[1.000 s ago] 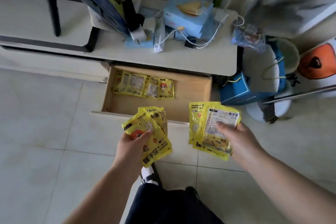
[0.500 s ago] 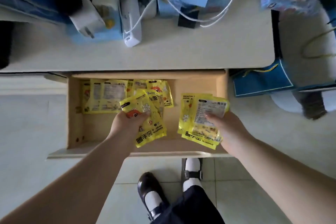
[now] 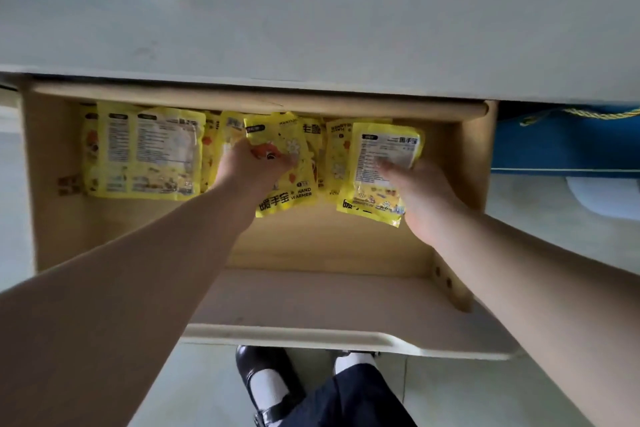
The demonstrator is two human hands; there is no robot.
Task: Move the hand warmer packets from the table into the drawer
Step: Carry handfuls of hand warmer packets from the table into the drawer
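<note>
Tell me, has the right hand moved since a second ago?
Yes. The right hand, holding packets, went from outside the drawer front toward its back.

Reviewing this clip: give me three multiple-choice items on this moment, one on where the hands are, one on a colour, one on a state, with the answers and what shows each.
1. Where are both hands?
A. Inside the open drawer
B. On the tabletop
C. At the floor

2. What is the main colour of the hand warmer packets?
A. Red
B. Yellow
C. Green

3. What is the state of the right hand?
A. Hanging idle and empty
B. Holding packets in its grip
C. Pushing the drawer front

Answers:
1 A: the left hand and right hand reach past the front edge into the drawer.
2 B: the packets at the back left and those held are yellow.
3 B: its thumb lies over the white label of the right-hand packets.
</note>
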